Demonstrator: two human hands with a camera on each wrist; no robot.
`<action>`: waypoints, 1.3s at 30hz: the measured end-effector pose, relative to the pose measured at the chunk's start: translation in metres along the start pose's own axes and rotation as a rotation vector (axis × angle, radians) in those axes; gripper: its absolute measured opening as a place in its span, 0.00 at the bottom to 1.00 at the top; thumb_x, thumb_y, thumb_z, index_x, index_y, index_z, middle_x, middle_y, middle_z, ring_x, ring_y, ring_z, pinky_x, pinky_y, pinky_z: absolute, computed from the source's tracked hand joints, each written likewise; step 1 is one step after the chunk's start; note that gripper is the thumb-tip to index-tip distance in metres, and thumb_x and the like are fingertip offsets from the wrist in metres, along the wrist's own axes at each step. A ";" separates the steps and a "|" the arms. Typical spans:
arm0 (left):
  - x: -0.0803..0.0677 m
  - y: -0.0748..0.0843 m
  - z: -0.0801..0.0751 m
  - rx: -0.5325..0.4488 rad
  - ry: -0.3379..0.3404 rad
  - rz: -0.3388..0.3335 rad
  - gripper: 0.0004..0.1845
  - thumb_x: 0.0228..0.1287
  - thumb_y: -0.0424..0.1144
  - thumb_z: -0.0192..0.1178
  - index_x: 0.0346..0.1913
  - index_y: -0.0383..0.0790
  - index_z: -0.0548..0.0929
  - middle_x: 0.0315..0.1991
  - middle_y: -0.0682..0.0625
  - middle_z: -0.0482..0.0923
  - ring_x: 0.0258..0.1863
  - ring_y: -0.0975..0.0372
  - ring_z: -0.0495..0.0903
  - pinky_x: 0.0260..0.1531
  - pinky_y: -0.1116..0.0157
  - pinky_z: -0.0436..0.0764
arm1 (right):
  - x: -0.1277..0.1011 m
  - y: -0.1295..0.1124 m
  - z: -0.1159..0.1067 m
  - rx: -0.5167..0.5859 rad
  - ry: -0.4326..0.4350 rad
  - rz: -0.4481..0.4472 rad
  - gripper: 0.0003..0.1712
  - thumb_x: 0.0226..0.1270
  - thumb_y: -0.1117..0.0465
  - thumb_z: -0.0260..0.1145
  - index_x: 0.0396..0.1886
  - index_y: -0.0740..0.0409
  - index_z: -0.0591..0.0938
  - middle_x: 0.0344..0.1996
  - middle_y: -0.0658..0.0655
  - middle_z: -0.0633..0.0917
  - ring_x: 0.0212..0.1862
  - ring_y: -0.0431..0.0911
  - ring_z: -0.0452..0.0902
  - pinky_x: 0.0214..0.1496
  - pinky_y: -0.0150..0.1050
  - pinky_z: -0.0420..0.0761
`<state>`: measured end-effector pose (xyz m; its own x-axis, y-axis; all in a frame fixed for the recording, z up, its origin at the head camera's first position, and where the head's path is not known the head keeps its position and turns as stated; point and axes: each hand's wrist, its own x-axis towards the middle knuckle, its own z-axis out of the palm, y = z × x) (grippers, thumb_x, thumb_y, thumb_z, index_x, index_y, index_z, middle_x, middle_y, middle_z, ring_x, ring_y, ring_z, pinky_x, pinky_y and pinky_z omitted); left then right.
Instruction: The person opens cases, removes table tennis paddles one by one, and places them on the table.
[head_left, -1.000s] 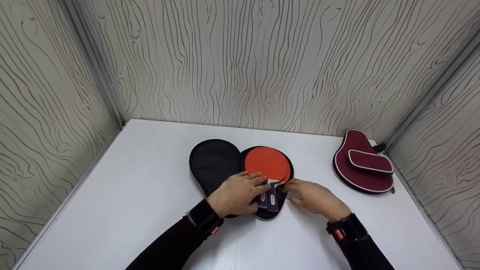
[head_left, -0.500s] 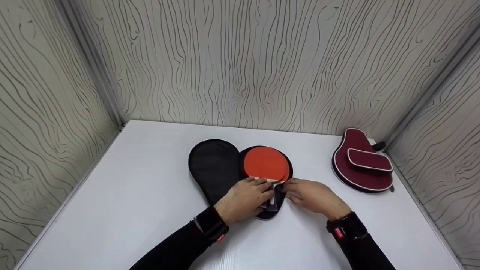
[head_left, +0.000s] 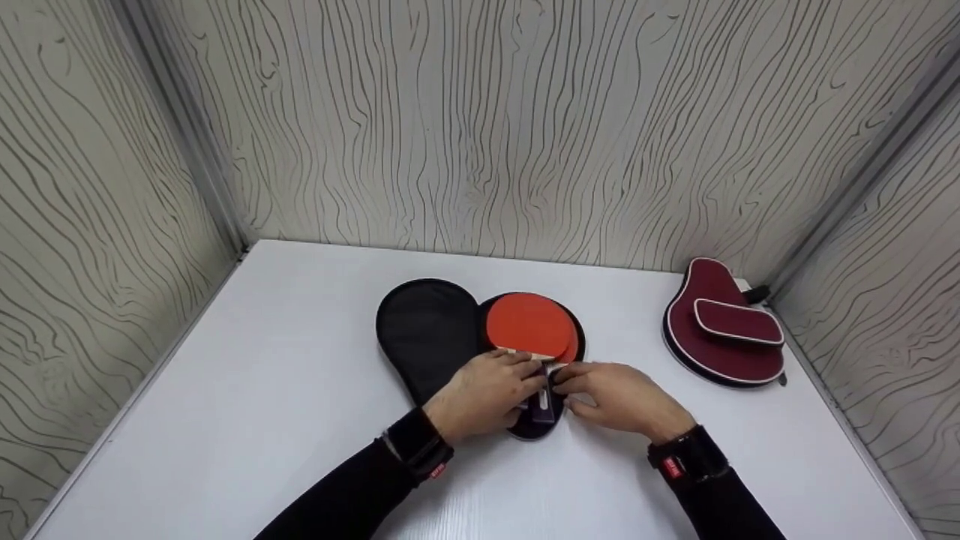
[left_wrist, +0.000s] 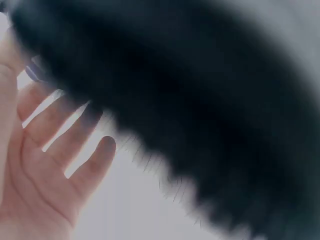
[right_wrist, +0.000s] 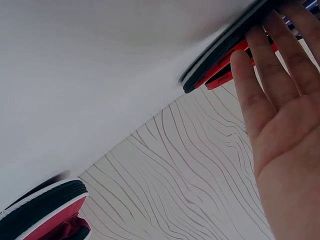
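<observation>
White tabletop (head_left: 285, 390), wood-grain panel walls on three sides.

Centre of head view: open black paddle case (head_left: 427, 330), left flap laid flat, right half carrying two stacked table-tennis paddles (head_left: 532, 326), red rubber up. Purple handles (head_left: 541, 401) point toward the lower edge of the frame, partly hidden by both hands.

Left hand (head_left: 484, 394) lies over the handles from the left, fingers (left_wrist: 82, 175) reaching to the blade neck. Left wrist view shows them fairly straight and slightly spread, against blurred black case fabric; no curl round anything visible, though the thumb is out of sight there.

Right hand (head_left: 619, 397) comes in from the right, fingertips at the handle/neck junction, just meeting the left hand's. Right wrist view: fingers (right_wrist: 262, 85) straight and close together, tips at the case edge by the red paddle rims. Flat contact, not a pinch, as far as visible.

Right of frame, well apart: maroon paddle case (head_left: 724, 326), closed, white piping, near the right wall.

Black sleeves, dark wristbands with red tags on both wrists.
</observation>
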<state>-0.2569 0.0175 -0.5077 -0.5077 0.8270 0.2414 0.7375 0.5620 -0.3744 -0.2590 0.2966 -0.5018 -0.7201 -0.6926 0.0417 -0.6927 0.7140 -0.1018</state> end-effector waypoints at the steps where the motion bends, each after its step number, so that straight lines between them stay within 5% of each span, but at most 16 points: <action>1: 0.000 -0.002 -0.001 -0.001 0.015 -0.004 0.27 0.76 0.54 0.77 0.75 0.57 0.90 0.74 0.58 0.90 0.74 0.64 0.89 0.75 0.64 0.89 | 0.000 0.000 0.000 0.007 0.000 -0.001 0.16 0.84 0.57 0.72 0.62 0.54 0.97 0.66 0.53 0.95 0.68 0.52 0.94 0.72 0.56 0.93; 13: -0.001 -0.015 -0.008 0.025 0.148 -0.047 0.22 0.73 0.45 0.76 0.67 0.54 0.94 0.71 0.57 0.93 0.69 0.65 0.92 0.68 0.66 0.92 | 0.001 0.001 -0.001 0.065 -0.018 0.015 0.16 0.84 0.60 0.71 0.63 0.53 0.97 0.65 0.50 0.95 0.70 0.52 0.93 0.74 0.55 0.92; 19: -0.001 -0.023 -0.009 0.062 0.198 -0.093 0.13 0.84 0.42 0.73 0.65 0.52 0.94 0.70 0.56 0.93 0.71 0.65 0.92 0.67 0.69 0.92 | 0.000 0.001 -0.001 0.068 -0.014 0.021 0.16 0.84 0.60 0.71 0.62 0.52 0.97 0.66 0.51 0.95 0.69 0.52 0.93 0.74 0.55 0.92; 29: -0.008 -0.042 -0.017 0.054 0.270 -0.219 0.19 0.78 0.28 0.75 0.67 0.44 0.91 0.66 0.51 0.92 0.64 0.61 0.94 0.59 0.69 0.95 | -0.001 0.002 0.000 0.066 0.001 0.017 0.16 0.84 0.59 0.71 0.62 0.52 0.98 0.67 0.51 0.94 0.70 0.52 0.93 0.73 0.56 0.92; 39: -0.016 -0.063 -0.024 -0.054 0.303 -0.245 0.19 0.77 0.23 0.72 0.65 0.40 0.92 0.63 0.50 0.94 0.61 0.58 0.94 0.60 0.66 0.95 | -0.001 0.003 0.003 0.083 -0.002 0.024 0.16 0.84 0.60 0.69 0.62 0.52 0.98 0.67 0.51 0.94 0.71 0.51 0.92 0.74 0.55 0.92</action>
<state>-0.2849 -0.0307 -0.4665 -0.5234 0.6296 0.5742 0.6371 0.7366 -0.2270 -0.2602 0.2988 -0.5050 -0.7362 -0.6758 0.0365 -0.6695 0.7194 -0.1848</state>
